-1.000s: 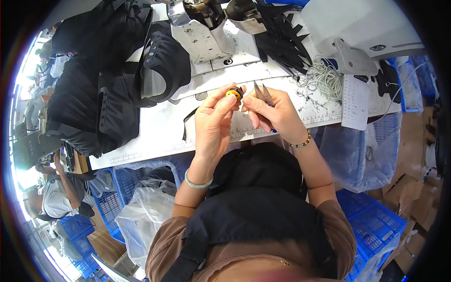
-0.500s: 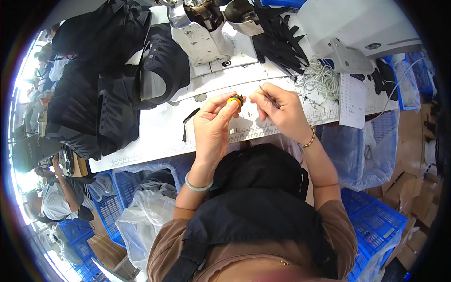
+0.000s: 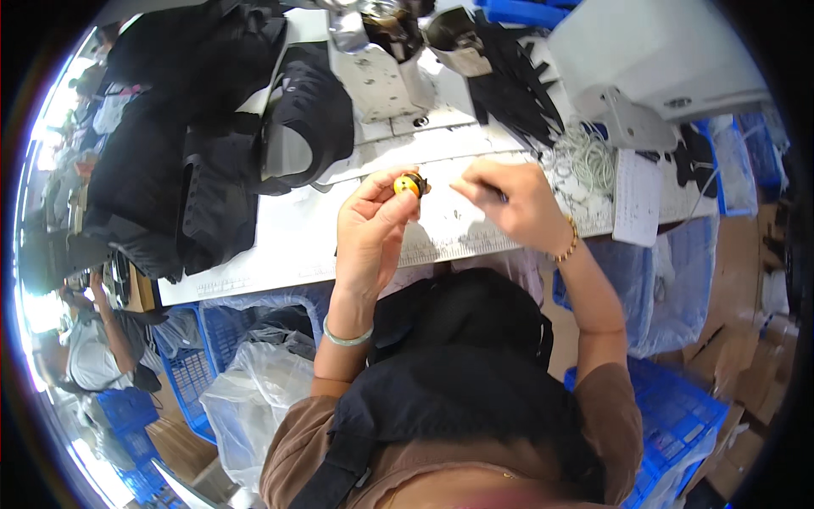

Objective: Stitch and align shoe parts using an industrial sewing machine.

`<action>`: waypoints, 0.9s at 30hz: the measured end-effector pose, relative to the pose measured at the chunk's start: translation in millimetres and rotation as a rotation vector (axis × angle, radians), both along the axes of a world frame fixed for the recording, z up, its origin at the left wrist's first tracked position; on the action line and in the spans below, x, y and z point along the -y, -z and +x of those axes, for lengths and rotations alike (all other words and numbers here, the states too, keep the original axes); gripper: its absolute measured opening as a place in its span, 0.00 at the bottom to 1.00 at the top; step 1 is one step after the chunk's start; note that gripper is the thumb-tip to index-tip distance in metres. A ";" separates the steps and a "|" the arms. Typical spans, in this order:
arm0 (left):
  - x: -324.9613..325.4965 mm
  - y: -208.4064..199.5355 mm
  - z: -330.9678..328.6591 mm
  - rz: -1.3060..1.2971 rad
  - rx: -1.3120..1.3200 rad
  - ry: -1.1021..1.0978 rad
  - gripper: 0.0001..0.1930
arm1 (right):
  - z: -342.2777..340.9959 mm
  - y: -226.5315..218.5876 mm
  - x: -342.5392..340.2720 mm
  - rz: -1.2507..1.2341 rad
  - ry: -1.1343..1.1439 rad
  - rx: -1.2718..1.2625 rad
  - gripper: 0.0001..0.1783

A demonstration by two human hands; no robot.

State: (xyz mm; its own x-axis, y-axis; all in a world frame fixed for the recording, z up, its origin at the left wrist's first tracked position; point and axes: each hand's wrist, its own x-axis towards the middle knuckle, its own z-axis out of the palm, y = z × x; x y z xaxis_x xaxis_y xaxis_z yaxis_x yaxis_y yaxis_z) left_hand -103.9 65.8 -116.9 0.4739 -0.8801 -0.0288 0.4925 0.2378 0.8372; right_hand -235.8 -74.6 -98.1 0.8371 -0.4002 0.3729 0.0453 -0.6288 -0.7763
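Observation:
Above the front edge of the white sewing table, my left hand (image 3: 373,219) pinches a small round bobbin (image 3: 409,184), orange on its face with black at its far side. The thumb and fingertips grip it by the edge. To its right, my right hand (image 3: 519,204) is curled closed around a slim dark tool (image 3: 496,192), mostly hidden in the fingers and blurred, so its kind is unclear. The two hands are apart, with a small gap between the right fingertips and the bobbin.
Black shoe uppers (image 3: 307,110) lie piled at the left. A sewing machine (image 3: 386,81) stands beyond my hands, beside black strips (image 3: 517,93). Tangled pale cord (image 3: 585,157) and a paper sheet (image 3: 636,199) lie at the right. Blue crates (image 3: 670,416) stand below; a person sits far left.
My left hand has shifted slightly left and turned the bobbin so its orange face shows. My right hand has moved a little right and down, away from it.

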 end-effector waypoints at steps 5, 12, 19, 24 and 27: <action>21.1 -2.9 -7.1 -0.178 -0.491 0.014 0.18 | 3.0 6.4 -15.1 -0.262 -0.106 0.081 0.09; 24.9 -25.3 5.2 -0.184 -0.734 0.207 0.21 | 21.8 -34.4 8.5 0.022 0.008 0.246 0.21; 33.9 -70.0 6.1 -0.108 -0.476 0.265 0.20 | 36.7 -44.9 23.7 0.089 -0.174 0.369 0.11; 42.6 -87.4 25.9 0.056 0.503 -0.068 0.13 | 52.0 -84.8 40.3 -0.279 0.062 0.425 0.10; 51.1 -98.4 25.7 -0.010 1.247 -0.496 0.09 | 56.5 -94.6 50.9 -0.309 0.092 0.411 0.10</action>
State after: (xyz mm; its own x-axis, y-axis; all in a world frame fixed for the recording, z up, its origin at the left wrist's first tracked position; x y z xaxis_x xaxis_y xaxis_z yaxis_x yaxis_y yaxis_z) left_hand -78.2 14.8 -18.5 0.4454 -0.6068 0.6584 -0.7321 0.1766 0.6580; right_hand -179.2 -125.5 -3.6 0.5636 -0.2841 0.7757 0.2410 -0.8416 -0.4833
